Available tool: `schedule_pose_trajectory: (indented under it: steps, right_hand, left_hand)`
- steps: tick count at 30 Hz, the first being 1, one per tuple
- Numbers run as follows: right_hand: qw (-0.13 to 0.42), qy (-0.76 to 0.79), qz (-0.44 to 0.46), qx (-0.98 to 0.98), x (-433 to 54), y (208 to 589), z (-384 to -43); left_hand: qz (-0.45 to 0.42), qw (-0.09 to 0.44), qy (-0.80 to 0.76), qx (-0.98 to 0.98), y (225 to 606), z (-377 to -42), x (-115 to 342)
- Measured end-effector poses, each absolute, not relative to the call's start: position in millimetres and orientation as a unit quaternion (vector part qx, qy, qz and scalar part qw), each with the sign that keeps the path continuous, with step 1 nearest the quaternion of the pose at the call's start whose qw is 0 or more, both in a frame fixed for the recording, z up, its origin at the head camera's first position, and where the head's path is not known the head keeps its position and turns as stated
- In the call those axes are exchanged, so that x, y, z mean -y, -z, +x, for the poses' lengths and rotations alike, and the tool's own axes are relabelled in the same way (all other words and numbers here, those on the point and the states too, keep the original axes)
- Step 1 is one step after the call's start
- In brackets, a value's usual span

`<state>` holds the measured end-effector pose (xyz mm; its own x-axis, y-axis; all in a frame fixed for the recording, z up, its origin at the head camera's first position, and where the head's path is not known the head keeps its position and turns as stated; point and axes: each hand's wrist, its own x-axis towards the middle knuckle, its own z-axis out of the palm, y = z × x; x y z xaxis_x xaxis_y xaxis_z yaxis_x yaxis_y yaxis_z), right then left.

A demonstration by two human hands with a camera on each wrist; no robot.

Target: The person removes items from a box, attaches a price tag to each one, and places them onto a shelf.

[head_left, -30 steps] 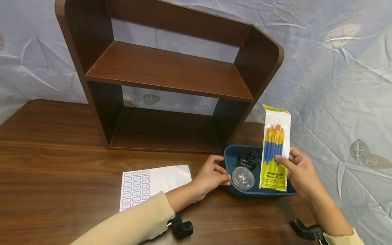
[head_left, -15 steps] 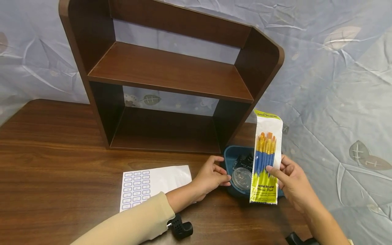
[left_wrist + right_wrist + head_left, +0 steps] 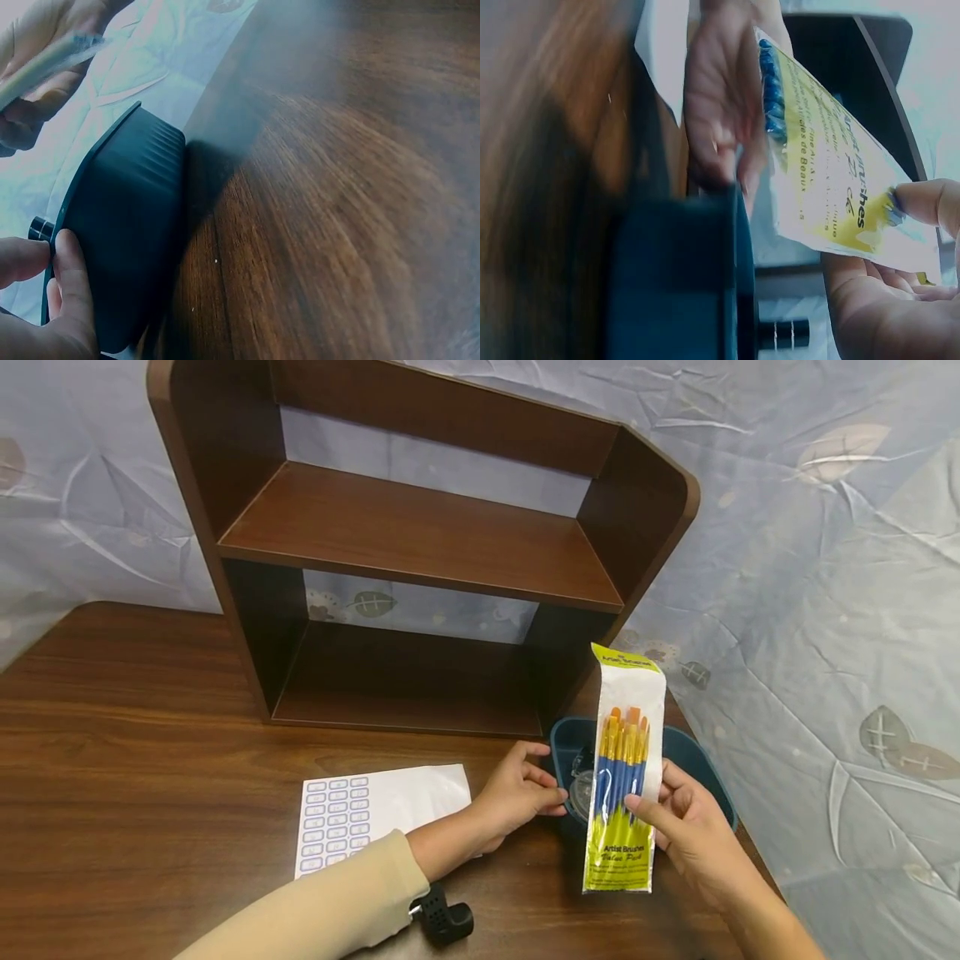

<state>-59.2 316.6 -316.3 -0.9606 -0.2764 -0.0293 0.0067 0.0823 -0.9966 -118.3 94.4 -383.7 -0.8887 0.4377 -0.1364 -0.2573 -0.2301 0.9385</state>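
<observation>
My right hand [image 3: 693, 839] pinches a pack of artist brushes [image 3: 624, 777], thumb on its printed front and fingers behind. The white and yellow-green packet stands nearly upright in front of a dark blue plastic bin [image 3: 693, 768] and hides much of it. My left hand [image 3: 517, 793] pinches the bin's left rim, thumb and fingers on either side of the wall [image 3: 124, 225]. Inside the bin, part of a round clear container [image 3: 581, 793] shows beside the packet. A black cylindrical cap [image 3: 784, 334] rises above the rim in both wrist views.
A brown two-tier shelf [image 3: 420, 535] stands behind on the wooden table [image 3: 135, 760]. White sheets with rows of blue-bordered labels [image 3: 408, 797] lie left of the bin, partly under my left forearm. A patterned cloth [image 3: 840, 693] hangs behind and to the right.
My right hand has brought the brush pack left and down, from over the bin's right part to in front of its middle. The left hand stays on the rim.
</observation>
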Motion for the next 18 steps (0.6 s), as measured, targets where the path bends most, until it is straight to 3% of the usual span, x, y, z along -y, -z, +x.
schedule_pose_trajectory:
  steps: [9,18]
  right_hand:
    - [0.156,0.684,-0.104,-0.705,-288.0,325.3,-50.0]
    - [0.201,0.681,-0.103,-0.697,-269.8,336.8,-43.8]
  left_hand:
    - [0.076,0.219,-0.763,-0.604,382.7,-125.6,-81.8]
    - [0.111,0.163,-0.692,-0.695,390.2,-138.3,-40.8]
